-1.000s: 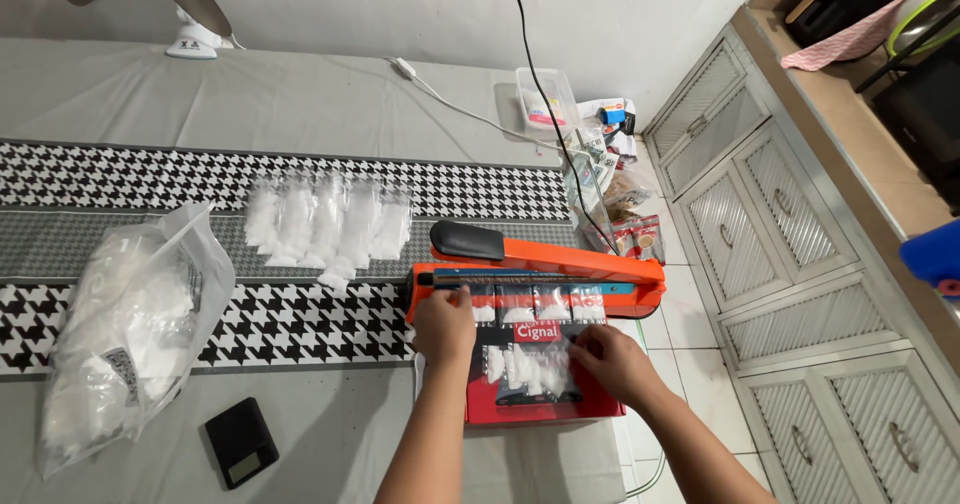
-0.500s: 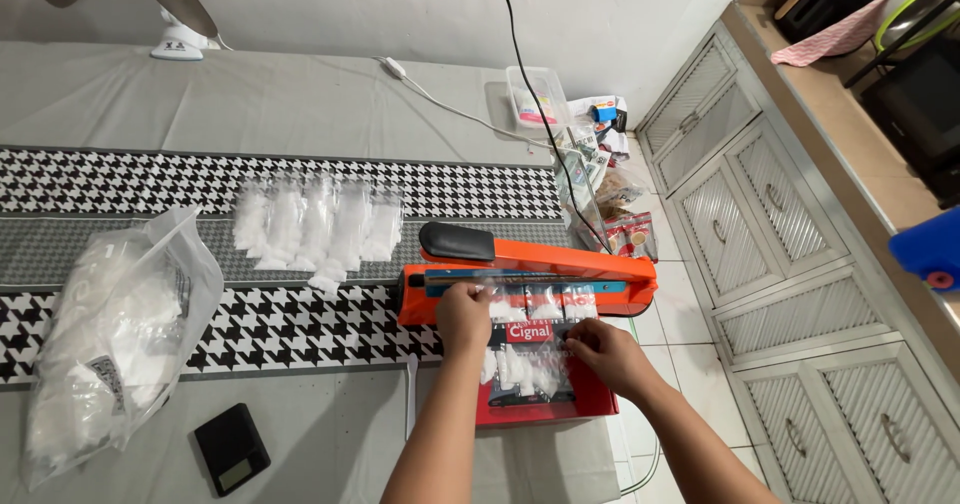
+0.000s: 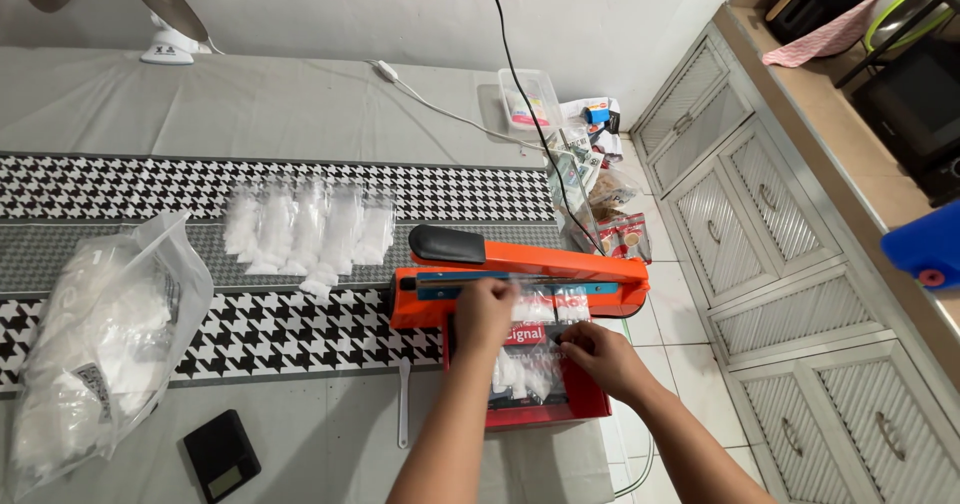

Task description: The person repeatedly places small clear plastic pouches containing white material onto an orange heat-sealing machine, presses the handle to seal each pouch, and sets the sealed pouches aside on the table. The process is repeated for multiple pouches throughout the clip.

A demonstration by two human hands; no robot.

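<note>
Both hands hold a small clear bag (image 3: 527, 369) of white pieces over a red box (image 3: 590, 399) at the mat's right edge. The left hand (image 3: 484, 314) pinches the bag's top by the sealing bar of the orange sealer (image 3: 560, 264); the right hand (image 3: 600, 356) pinches its right side. Filled bags (image 3: 305, 226) lie in a row behind; a big bag (image 3: 100, 344) and a black scale (image 3: 221, 455) sit to the left

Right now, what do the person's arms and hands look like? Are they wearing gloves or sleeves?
No gloves and no sleeves show. The left hand and right hand are both bare, and both forearms are bare as far as the bottom edge of the picture. No ring, watch or bracelet can be seen on either one. The fingernails look short and plain, though they are too small to be sure.
</note>
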